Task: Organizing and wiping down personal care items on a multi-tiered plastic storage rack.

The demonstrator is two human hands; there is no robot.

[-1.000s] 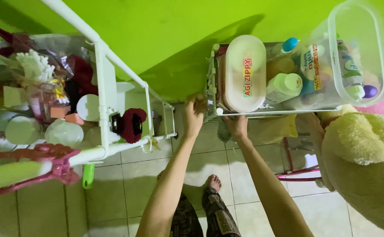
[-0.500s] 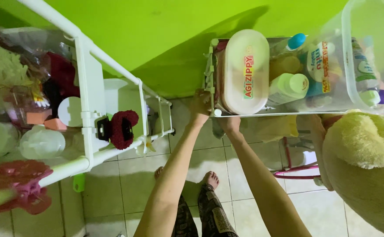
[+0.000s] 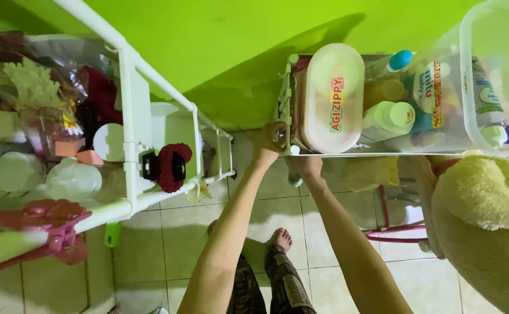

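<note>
Seen from the head camera, the left hand (image 3: 270,142) is curled closed around the corner post of a white wire rack (image 3: 287,104), at its near left edge. The right hand (image 3: 305,166) reaches just under the same rack's front rail; how far its fingers are open cannot be told. On the rack stand a white oval lidded tub (image 3: 331,96) and a pale green bottle (image 3: 387,119). A yellow plush toy (image 3: 487,227) sits at the right.

White wire rack (image 3: 292,152): upper right of the frame, seen from above, standing against the green wall. Top shelf carries a cream oval lidded tub (image 3: 331,97), upright bottles (image 3: 387,119) and a clear plastic container (image 3: 493,75), packed close together.
</note>
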